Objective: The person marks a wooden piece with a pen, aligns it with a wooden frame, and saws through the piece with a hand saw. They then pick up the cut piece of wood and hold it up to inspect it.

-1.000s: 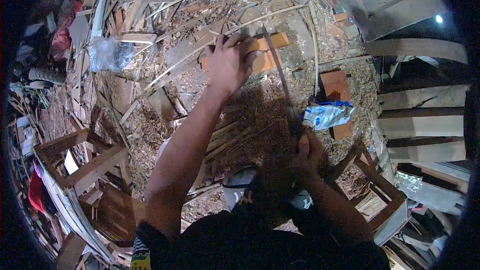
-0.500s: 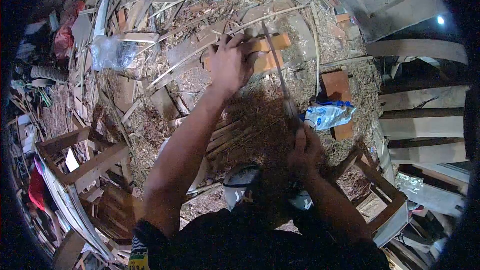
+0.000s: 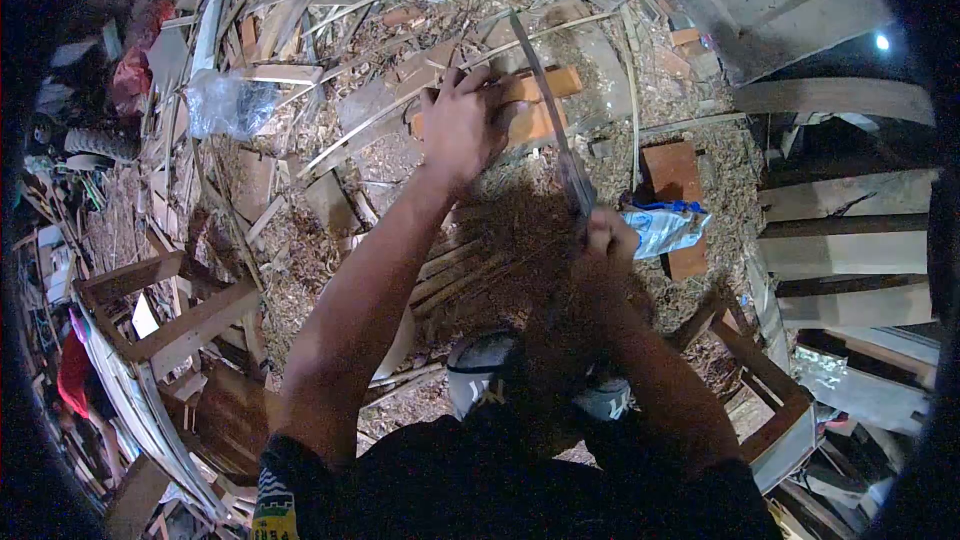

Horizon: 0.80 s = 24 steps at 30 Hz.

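Note:
An orange-brown piece of wood point(image 3: 541, 124) lies across a flat board point(image 3: 598, 58) low on the ground. Gripping its left part is my left hand point(image 3: 461, 124), its fingers bent over the top. My right hand point(image 3: 607, 238) is closed around the handle of a handsaw point(image 3: 548, 92), hiding most of that handle. The long narrow blade points away from me and crosses the wood just right of my left hand. Its teeth are too small to make out.
Right of the saw, a blue-and-white packet point(image 3: 672, 228) rests on a reddish-brown block point(image 3: 674, 172). Shavings and offcuts cover the ground. A clear plastic bag point(image 3: 232, 103) lies left. Wooden frames point(image 3: 195, 325) stand lower left and right; planks point(image 3: 845, 253) line the right side.
My right hand has moved forward and slightly left, carrying the saw, so its tip reaches farther away across the wood. My left hand and the wood stay in place.

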Tool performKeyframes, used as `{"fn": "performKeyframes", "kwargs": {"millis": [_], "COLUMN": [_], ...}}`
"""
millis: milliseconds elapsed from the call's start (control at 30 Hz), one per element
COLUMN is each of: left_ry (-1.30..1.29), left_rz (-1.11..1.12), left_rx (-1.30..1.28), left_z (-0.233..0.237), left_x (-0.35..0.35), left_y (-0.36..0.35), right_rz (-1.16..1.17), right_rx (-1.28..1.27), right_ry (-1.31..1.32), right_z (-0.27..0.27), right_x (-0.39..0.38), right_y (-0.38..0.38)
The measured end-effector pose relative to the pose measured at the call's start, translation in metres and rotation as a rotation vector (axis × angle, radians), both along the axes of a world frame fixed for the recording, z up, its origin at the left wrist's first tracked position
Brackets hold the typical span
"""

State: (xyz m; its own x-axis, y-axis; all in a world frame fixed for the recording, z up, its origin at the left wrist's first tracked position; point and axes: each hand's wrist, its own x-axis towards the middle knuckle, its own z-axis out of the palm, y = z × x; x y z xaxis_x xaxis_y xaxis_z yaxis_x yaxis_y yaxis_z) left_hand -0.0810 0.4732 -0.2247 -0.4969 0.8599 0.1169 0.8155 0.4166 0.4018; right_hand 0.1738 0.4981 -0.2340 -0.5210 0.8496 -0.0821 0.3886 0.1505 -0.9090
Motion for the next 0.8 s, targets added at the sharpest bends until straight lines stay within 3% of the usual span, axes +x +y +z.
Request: {"fn": "performKeyframes", "kwargs": {"millis": [100,167,300,367,400,467,600,667,800], "left_ry": [0.145,0.083,0.027,0.028,0.023,0.045,0.056,0.048,0.030], "left_rz": [0.017,0.027,0.020,-0.002,-0.027,-0.008,0.033,0.029,-0.009], "left_rx": [-0.013,-0.014,0.007,0.020,0.022,-0.012,-0.010,0.017,0.051], "left_z": [-0.007,-0.005,-0.004,-0.002,-0.002,0.001,0.002,-0.002,-0.001], "left_x": [0.001,0.003,0.002,0.000,-0.001,0.003,0.007,0.005,0.005], "left_y": [-0.002,0.002,0.000,0.002,0.000,0.001,0.001,0.000,-0.001], "right_rz": [0.011,-0.059,-0.097,0.000,-0.001,0.041,-0.048,-0.037,-0.099], "right_rx": [0.082,0.131,0.231,0.516,0.510,-0.142,0.047,0.138,0.061], "right_ry": [0.118,-0.058,0.059,-0.068,-0.064,0.035,-0.097,0.020,0.057], "right_z": [0.009,0.029,0.016,-0.011,-0.010,0.004,0.027,0.019,-0.004], "right_x": [-0.007,0.014,0.024,0.009,0.000,-0.015,0.021,0.037,-0.010], "right_y": [-0.002,-0.020,-0.029,-0.010,-0.004,0.006,-0.030,-0.035,-0.014]}}
